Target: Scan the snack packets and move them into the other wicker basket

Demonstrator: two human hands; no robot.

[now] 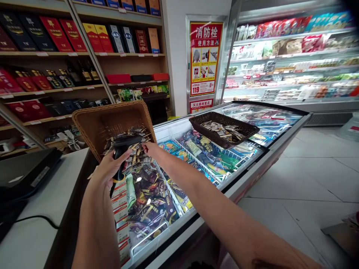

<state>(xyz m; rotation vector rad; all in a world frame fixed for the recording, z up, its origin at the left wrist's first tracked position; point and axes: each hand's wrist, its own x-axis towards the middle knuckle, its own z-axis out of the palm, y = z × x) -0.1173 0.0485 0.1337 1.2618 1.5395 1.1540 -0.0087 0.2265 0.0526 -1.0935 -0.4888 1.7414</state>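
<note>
My left hand [108, 166] is wrapped round the grip of a black barcode scanner [126, 140], its head pointing right over a tan wicker basket [91, 121]. Many small flat packets [137, 155] lie heaped in this tilted basket. At the basket's right side, my right hand [151, 149] has its fingers curled together close to the packets and the scanner's head. What those fingers hold, if anything, I cannot make out. Below both hands is a chest freezer [241, 183] with bagged ice creams [151, 198] in white wire baskets under glass.
A dark wicker tray [249, 130] with similar packets sits on the freezer glass. On the left stands a white counter [71, 168] with a black device [28, 172] and cable. Shelves of boxed bottles [50, 33] are behind; a lit chilled display [291, 63] stands back right.
</note>
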